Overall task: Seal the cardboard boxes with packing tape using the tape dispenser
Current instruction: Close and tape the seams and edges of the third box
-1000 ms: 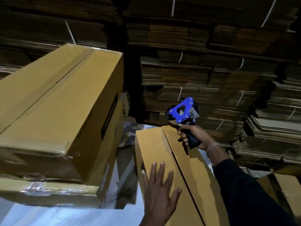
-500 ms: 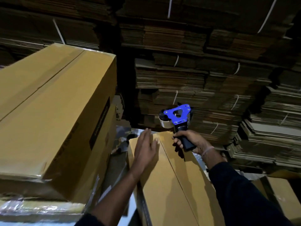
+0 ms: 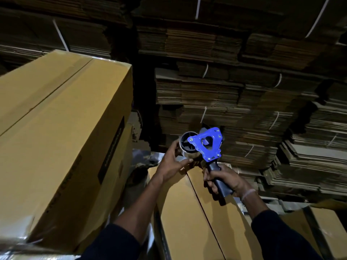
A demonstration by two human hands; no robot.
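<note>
A long cardboard box (image 3: pixel 187 218) lies in front of me, its two top flaps meeting in a dark centre seam. My right hand (image 3: pixel 223 182) grips the black handle of a blue tape dispenser (image 3: pixel 208 145), held above the box's far end. My left hand (image 3: pixel 171 163) is at the tape roll (image 3: pixel 187 146) on the dispenser's left side, thumb and fingers pinched at its lower edge. Whether a tape end is between the fingers is too dark to tell.
A large closed cardboard box (image 3: pixel 62 132) sits stacked on another at the left, close to my left arm. Bundles of flattened cardboard (image 3: pixel 234 102) tied with white straps fill the background. Another box (image 3: pixel 326 228) is at the lower right.
My left hand left the box top and rose to the tape roll. The dispenser tilted up and lifted slightly in my right hand.
</note>
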